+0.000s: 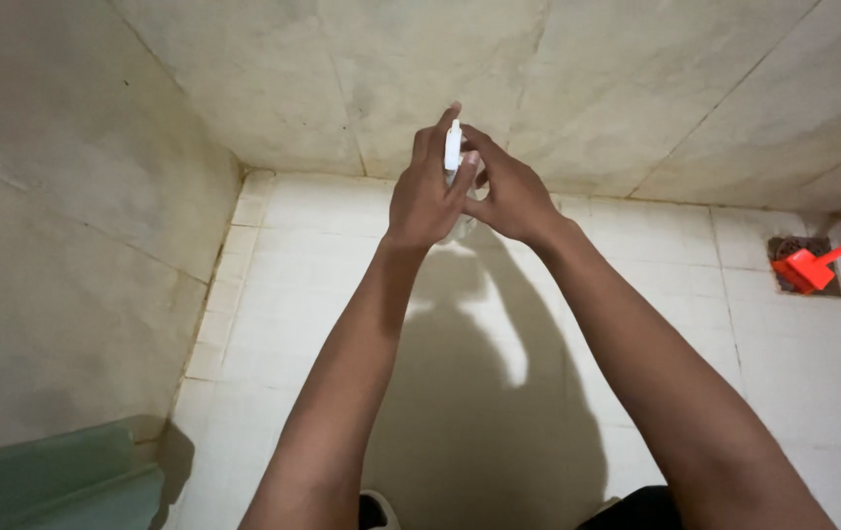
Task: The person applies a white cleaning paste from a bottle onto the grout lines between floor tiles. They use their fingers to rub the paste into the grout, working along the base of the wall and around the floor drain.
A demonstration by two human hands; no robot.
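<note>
Both my arms reach out over a white tiled floor. My left hand [423, 196] is wrapped around a small white bottle-like object [453, 147], of which only the narrow white top shows between the fingers. My right hand [511, 196] presses against it from the right, fingertips touching the white top. The object's lower part is hidden behind my hands.
Stained beige wall tiles rise on the left [67, 226] and at the back. A red long-handled tool head [805, 270] lies on a floor drain [808, 263] at the right. A green plastic item [57, 481] sits at the lower left. Small white floor tiles [322, 236] spread below.
</note>
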